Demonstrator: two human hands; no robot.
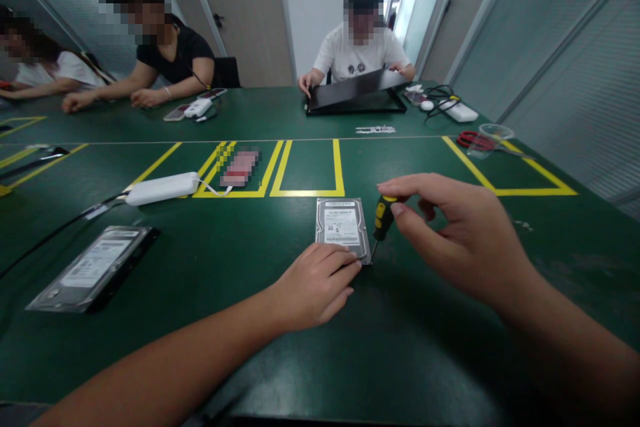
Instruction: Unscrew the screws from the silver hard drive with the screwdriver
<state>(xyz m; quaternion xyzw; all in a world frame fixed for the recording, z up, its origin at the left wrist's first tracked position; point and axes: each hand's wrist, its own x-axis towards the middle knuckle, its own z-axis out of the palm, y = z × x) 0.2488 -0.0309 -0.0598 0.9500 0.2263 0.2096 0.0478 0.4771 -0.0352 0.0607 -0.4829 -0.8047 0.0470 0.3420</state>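
Observation:
A silver hard drive (341, 221) with a white label lies flat on the green table, in front of me. Across its near edge rests my left hand (316, 285), fingers close together and pressing the drive in place. My right hand (457, 230) pinches the top of a yellow-and-black screwdriver (385, 217) between thumb and forefinger. The screwdriver leans slightly, its thin tip down at the drive's near right corner. Whether the tip sits in a screw is too small to tell. My left fingers hide the drive's near left part.
A second hard drive (97, 267) lies to the left, near a white power bank (163, 189) with cables. Yellow tape (307, 193) marks the table. Red-handled scissors (475, 141) and a clear plastic cup (493, 137) are at right. Opposite, a person (363, 53) handles a dark panel (357, 92).

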